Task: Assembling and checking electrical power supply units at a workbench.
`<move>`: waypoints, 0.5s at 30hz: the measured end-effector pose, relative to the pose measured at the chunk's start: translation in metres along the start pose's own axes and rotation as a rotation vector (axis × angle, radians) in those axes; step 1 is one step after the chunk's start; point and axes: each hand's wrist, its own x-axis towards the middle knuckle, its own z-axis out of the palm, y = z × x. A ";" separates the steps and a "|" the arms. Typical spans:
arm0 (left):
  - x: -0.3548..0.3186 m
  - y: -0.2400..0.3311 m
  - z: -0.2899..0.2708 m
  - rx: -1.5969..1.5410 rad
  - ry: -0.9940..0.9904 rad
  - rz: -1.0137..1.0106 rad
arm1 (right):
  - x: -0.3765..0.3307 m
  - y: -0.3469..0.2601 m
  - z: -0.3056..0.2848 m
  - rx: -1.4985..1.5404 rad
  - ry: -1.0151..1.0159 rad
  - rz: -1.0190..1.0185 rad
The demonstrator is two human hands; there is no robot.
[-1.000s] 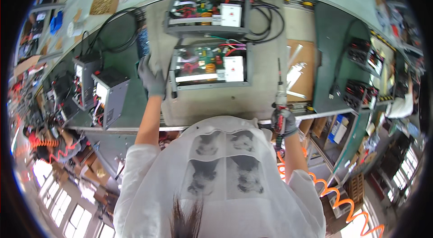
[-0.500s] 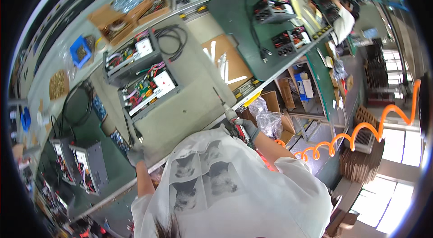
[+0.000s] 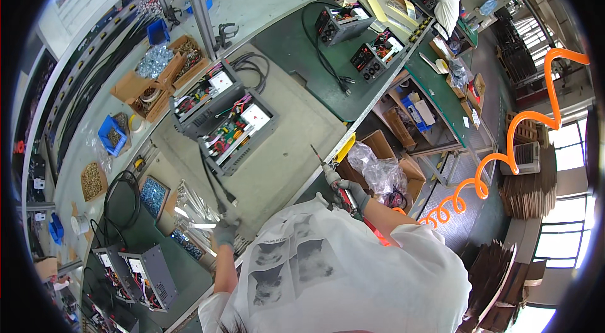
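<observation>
My right hand [image 3: 359, 196], in a grey glove, is wrapped round a power screwdriver [image 3: 341, 191] with a red body and a long thin bit pointing up and left over the bench edge. My left hand [image 3: 225, 233], also gloved, is low at the bench's near edge, beside white metal strips [image 3: 191, 210] and the plug end of a black power cord [image 3: 215, 183]. Its fingers are too small to read. Beyond my hands, two open grey metal cases stand side by side: the nearer case [image 3: 242, 134] and the farther case [image 3: 205, 92], with circuit boards and wires showing.
Bins of screws [image 3: 153, 195], a blue bin [image 3: 113, 135] and cardboard boxes [image 3: 148, 91] line the left side. More cases [image 3: 343, 21] stand on the green mat at the far right. An orange coiled hose [image 3: 482, 176] hangs at right. A co-worker [image 3: 446, 8] is at the far end.
The view has shifted, so the bench and cases sit farther right and lower. White metal strips now show near my left hand. The screwdriver stays in my right hand.
</observation>
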 end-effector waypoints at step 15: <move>0.055 0.187 0.109 -0.428 -0.455 0.359 | -0.069 -0.026 -0.064 -0.201 0.059 0.204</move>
